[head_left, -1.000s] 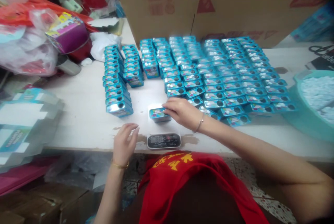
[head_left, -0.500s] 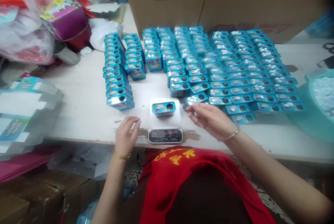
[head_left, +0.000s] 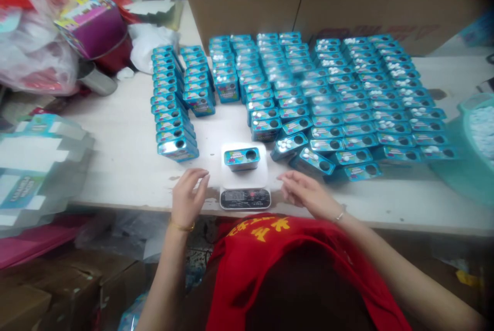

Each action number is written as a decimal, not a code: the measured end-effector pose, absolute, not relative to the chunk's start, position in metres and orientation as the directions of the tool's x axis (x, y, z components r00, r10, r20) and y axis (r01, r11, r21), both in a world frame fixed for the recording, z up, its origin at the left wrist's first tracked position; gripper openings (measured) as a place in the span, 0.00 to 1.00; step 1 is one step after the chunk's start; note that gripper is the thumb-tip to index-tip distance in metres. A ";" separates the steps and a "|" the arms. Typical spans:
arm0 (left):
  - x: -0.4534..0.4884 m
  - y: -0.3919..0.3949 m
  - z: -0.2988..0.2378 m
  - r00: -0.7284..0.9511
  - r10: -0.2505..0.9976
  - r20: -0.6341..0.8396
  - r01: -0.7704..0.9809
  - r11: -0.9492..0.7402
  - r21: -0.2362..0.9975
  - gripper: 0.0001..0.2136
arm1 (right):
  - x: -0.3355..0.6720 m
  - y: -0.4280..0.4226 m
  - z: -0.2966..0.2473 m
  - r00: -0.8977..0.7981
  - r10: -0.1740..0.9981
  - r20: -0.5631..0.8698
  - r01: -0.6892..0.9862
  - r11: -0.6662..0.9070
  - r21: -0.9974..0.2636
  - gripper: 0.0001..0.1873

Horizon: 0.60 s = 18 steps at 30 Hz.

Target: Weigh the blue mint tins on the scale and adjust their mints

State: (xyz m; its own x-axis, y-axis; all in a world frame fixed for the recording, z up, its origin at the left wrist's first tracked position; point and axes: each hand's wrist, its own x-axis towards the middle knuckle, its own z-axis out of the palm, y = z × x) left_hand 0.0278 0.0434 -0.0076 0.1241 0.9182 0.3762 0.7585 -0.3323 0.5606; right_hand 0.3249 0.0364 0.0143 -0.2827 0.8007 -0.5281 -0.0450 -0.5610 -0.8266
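Note:
A small digital scale (head_left: 245,198) stands at the near side of the table, with a blue tin (head_left: 242,158) upright on its plate. The tin's top has a dark round hole. To the left of the scale is my left hand (head_left: 189,195), thumb and fingers slightly apart with nothing between them. My right hand (head_left: 306,193) hovers right of the scale, fingers pinched together; whatever they may hold is too small to make out. Just beyond it, two angled tins carry white pellets on top, one blue tin (head_left: 289,145) and another blue tin (head_left: 313,160).
Rows of blue tins (head_left: 328,109) cover the table's middle and right, many topped with white pellets. A green basin (head_left: 459,151) of white pellets sits far right. Large cardboard boxes (head_left: 247,6) stand behind. Flattened cartons (head_left: 27,166) and plastic bags (head_left: 46,53) lie left.
My right hand has drawn back from the angled tins, towards me. A tin it was covering now shows. My left hand and the tin on the scale stay nearly the same.

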 end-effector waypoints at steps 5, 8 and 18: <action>0.029 0.044 -0.004 0.115 0.915 0.387 0.755 -0.333 0.565 0.06 | 0.307 0.053 0.046 -0.244 0.918 -0.313 0.050 -0.310 -0.949 0.21; 0.042 0.055 0.011 0.147 0.893 0.425 0.766 -0.375 0.522 0.18 | 0.298 0.060 0.055 -0.272 0.926 -0.261 0.047 -0.258 -0.965 0.20; 0.069 0.154 0.058 0.517 0.855 0.033 0.850 -0.518 0.096 0.13 | 0.309 0.043 0.018 -0.305 0.875 -0.376 0.035 -0.385 -0.922 0.28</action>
State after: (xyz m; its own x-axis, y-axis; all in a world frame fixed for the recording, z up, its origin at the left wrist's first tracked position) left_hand 0.0689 0.1544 0.0582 0.5173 0.8552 0.0326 0.8501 -0.5179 0.0956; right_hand 0.3090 0.0434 0.0184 -0.3049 0.8749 -0.3764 0.0355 -0.3845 -0.9224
